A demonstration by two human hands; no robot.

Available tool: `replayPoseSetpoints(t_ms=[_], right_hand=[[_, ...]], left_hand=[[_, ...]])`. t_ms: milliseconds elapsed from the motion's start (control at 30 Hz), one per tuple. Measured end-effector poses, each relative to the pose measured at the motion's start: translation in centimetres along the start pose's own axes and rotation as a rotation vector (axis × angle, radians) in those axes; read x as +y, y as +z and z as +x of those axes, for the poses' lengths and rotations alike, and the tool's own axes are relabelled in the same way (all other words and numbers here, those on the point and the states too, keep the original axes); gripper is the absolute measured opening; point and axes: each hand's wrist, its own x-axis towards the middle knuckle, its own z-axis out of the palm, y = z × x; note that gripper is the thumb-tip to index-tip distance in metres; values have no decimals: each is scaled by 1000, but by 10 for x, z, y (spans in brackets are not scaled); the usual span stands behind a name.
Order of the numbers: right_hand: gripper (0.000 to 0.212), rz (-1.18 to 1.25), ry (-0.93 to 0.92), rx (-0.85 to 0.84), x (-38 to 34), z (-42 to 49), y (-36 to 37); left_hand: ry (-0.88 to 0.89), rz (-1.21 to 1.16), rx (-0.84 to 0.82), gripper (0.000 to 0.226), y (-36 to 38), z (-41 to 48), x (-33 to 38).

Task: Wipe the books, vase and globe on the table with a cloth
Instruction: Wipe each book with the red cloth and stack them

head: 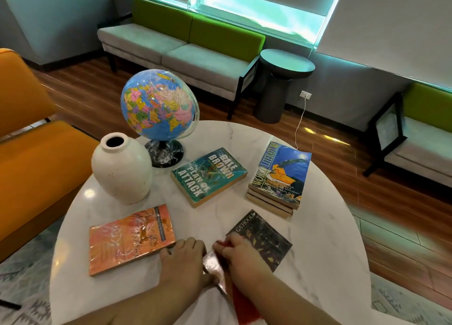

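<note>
On the round white marble table (327,227) stand a globe (159,107) and a cream vase (122,170) at the back left. An orange book (129,239) lies front left, a teal book (208,175) in the middle, and a stack of books (281,178) at the right. A dark "Ga'Hoole" book (269,244) lies at the front. My left hand (183,261) holds that book's near left edge, thumb along it. My right hand (239,256) grips a red cloth (244,310) and presses it onto the dark cover.
An orange armchair (36,168) stands close on the left. A grey and green bench (186,48) and a dark round side table (286,63) are behind. A white cable (302,114) runs from a wall socket down to the stack of books.
</note>
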Motion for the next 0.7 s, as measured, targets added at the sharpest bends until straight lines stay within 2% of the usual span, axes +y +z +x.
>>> replayPoseSetpoints(t_ms=[100,167,300,367,400,467,533,600,633,700], right_hand=[[34,44,-156,-140,-13,-5,-5],[32,56,-181,-91,-2,-3,-5],[36,87,43,118,19,-1,3],[37,71,85,73,10,-7,1],[36,51,62,-15,5,-9,-3],[35,88,-2,-67,-2,-15,-12],[35,139,39,55,8,-17,-16],[33,193,184,200,27,-17,-8],[29,197,272,237,34,-17,-6],[24,135,301,215,40,-20,4]], left_hand=[[49,50,18,74,4,-2,-1],[111,101,24,80,6,-5,-4],[165,90,43,85,7,-2,-13],[206,79,89,79,10,1,-15],[205,64,116,76,11,1,-15],[172,19,132,70,16,1,-16],[183,-16,184,65,18,6,-15],[255,0,173,56,17,10,-15],[307,29,197,50,18,13,-16],[398,79,252,35,20,16,-19]])
